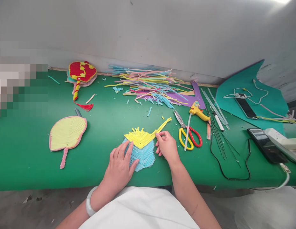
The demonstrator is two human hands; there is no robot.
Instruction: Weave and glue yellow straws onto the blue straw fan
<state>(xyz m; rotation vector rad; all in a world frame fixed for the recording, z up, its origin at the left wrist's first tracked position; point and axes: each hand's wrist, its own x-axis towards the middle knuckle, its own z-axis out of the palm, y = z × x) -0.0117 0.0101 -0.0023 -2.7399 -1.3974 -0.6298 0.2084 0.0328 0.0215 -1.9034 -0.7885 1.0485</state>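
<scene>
Green felt covers the surface point(102, 127), which runs along a pale wall. Near its front edge, straight ahead of the person, lies the woven piece point(141, 152), a flat panel of blue strips below and yellow strips fanned out on top.

The left hand point(120, 168) lies flat on the panel's blue left half, palm down, its fingers apart and holding nothing. The right hand point(167, 146) sits at the panel's right edge. Its fingers point(159, 136) are pinched together on the near end of a loose yellow strip point(163, 125). The strip's long axis runs up and to the right, away from the panel and toward the back of the surface, so its free end lies beyond the right hand's fingertips. The right hand is the nearer one to it.

Just to the right of that hand lie scissors point(188, 135) with one yellow and one red handle. Behind them is a yellow glue gun point(197, 112). Thin dark rods point(219, 133) and a black cord point(233, 176) lie further right.

Nothing is kept in a box or tray. The spare coloured strips point(148, 86) lie loose in a heap at the back, partly over a purple sheet point(186, 99).

Well to the left is a yellow leaf-shaped fan point(66, 132), and behind it a red and yellow fan point(82, 71) with a tassel. At the far right are a phone point(264, 144), a white power strip point(283, 143) and a teal sheet point(269, 95).
</scene>
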